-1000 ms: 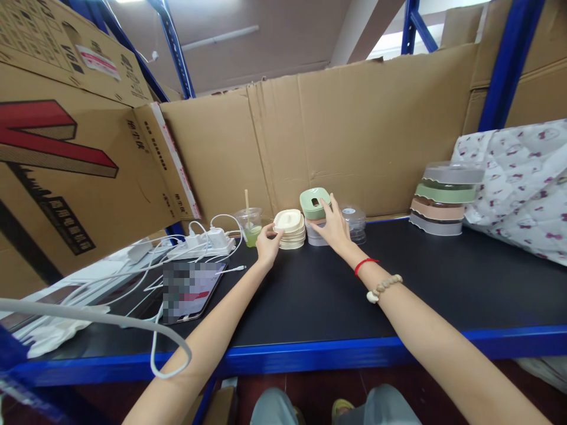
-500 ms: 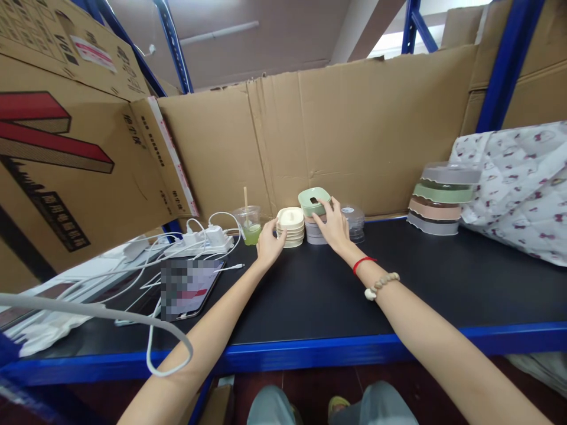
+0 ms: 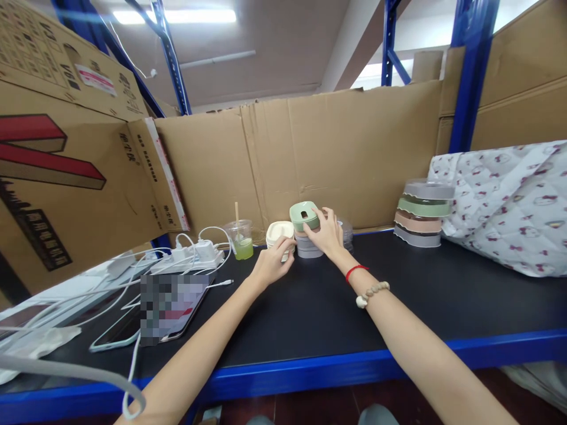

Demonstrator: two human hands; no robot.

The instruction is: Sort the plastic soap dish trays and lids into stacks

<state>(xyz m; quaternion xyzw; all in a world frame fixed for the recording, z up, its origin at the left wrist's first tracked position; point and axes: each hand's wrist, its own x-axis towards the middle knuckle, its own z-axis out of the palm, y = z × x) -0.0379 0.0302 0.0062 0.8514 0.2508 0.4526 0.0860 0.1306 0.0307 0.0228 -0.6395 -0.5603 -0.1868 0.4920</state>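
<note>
In the head view, my right hand (image 3: 328, 231) grips the right side of a small green square container (image 3: 301, 211), which has rounded corners and a dark opening in its middle. That container sits on a stack of purple containers (image 3: 309, 248) with a pinkish layer at the top; whether it is lifted off slightly I cannot tell. Just left stands a stack of cream square containers (image 3: 279, 227). My left hand (image 3: 272, 264) is in front of the cream stack, fingers apart and pointing right, covering much of its front. Contact with the stack is unclear.
A clear cup (image 3: 243, 248) of green drink with a straw stands left, beside a white power strip (image 3: 206, 252) and cables. Phones lie nearer. Clear round containers (image 3: 346, 233) sit behind my right hand. Wavy-edged coloured pieces (image 3: 423, 206) are stacked right, by a patterned bag (image 3: 509, 206).
My left hand has moved from the left side of the cream stack to its front. The right hand stays on the green container. The camera view has tilted up and shifted right.
</note>
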